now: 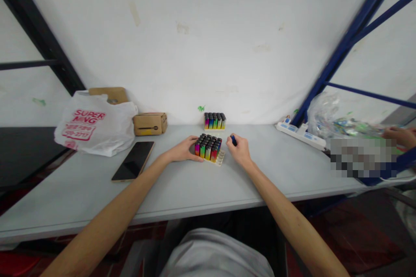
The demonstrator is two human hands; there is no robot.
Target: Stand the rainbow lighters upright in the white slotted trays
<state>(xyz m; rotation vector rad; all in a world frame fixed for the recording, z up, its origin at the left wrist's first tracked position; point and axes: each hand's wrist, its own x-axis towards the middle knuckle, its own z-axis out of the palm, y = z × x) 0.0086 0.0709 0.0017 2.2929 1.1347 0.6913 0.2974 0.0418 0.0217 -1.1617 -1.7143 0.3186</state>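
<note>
A white tray [220,160] with several upright coloured lighters [208,147] stands on the grey table [182,190] in front of me. My left hand [185,150] rests against the tray's left side, fingers curled round it. Just right of the tray, my right hand [238,149] is closed on a dark blue lighter [233,140] that sticks out above the fingers. A second, smaller row of lighters [214,121] stands against the wall behind.
A phone [134,161] lies face up at the left. Behind it are a white plastic bag [92,127] and a small cardboard box [150,124]. A power strip [300,134] and clear bags [331,117] lie at the right, where another person's hand [401,135] shows.
</note>
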